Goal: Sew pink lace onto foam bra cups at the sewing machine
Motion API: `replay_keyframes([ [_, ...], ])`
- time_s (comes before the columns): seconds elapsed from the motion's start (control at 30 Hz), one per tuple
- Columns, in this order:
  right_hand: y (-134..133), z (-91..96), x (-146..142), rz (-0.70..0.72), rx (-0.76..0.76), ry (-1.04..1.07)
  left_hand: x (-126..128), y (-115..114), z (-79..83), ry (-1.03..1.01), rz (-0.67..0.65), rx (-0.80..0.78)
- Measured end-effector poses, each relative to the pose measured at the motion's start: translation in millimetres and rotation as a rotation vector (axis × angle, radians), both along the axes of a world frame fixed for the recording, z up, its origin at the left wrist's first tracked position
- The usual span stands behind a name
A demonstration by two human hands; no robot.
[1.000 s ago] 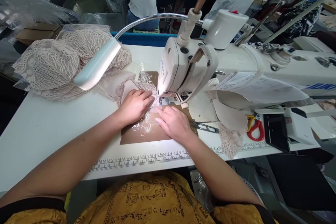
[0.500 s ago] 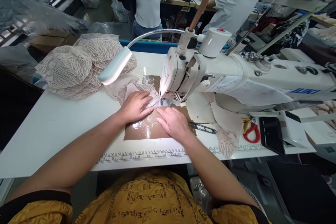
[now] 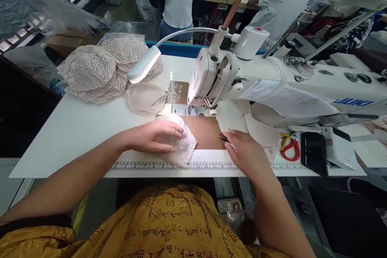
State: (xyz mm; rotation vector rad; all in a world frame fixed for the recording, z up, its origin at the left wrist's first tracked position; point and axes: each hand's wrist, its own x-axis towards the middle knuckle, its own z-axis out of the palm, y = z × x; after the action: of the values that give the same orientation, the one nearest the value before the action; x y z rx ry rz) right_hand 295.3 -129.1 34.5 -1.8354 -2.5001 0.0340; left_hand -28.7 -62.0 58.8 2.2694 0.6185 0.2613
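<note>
My left hand (image 3: 161,136) curls around a pale pink lace piece (image 3: 186,141), which lies partly on the brown sheet (image 3: 207,131) and hangs over its front edge. Some of the cloth is hidden under my fingers. To the right, my right hand (image 3: 244,149) grips a pair of dark thread snips (image 3: 223,137); their pointed tips face left and their handle is inside the hand. Behind both hands stands the white sewing machine (image 3: 203,78), with its needle area apart from the cloth. Another sheer piece (image 3: 145,98) rests at the machine's left.
A heap of lace pieces (image 3: 93,68) sits at the back left under a lamp (image 3: 144,64). Red-handled pliers (image 3: 290,149) and a black phone (image 3: 313,151) lie at right. A printed ruler (image 3: 211,165) runs along the table's front edge. Two people work beyond.
My left hand has drawn the lace piece away from the needle, toward me. My right hand has moved right and picked up the thread snips from the table.
</note>
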Motion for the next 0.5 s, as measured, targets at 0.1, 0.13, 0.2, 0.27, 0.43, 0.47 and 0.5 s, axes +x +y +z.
replay_keyframes([
  [0.1, -2, -11.9, 11, -0.038, -0.030, -0.109, 0, 15, -8.0, -0.016, 0.224, 0.019],
  [0.13, -1, -13.6, 12, -0.034, -0.042, -0.135, 1, 21, -11.9, 0.004, 0.287, 0.013],
  [0.2, 3, -14.1, 11, -0.005, -0.058, -0.179, 5, 34, -19.7, 0.061, 0.367, -0.049],
  [0.27, 7, -13.4, 9, 0.014, -0.069, -0.222, 8, 43, -26.4, 0.083, 0.418, -0.166],
  [0.43, 11, -19.9, 12, -0.015, 0.003, -0.190, 5, 44, -37.4, -0.142, 0.469, -0.524],
  [0.47, 9, -21.5, 12, -0.021, 0.028, -0.139, 4, 43, -38.5, -0.175, 0.465, -0.595],
  [0.5, 8, -22.4, 12, -0.027, 0.057, -0.071, 3, 42, -39.2, -0.196, 0.464, -0.656],
])
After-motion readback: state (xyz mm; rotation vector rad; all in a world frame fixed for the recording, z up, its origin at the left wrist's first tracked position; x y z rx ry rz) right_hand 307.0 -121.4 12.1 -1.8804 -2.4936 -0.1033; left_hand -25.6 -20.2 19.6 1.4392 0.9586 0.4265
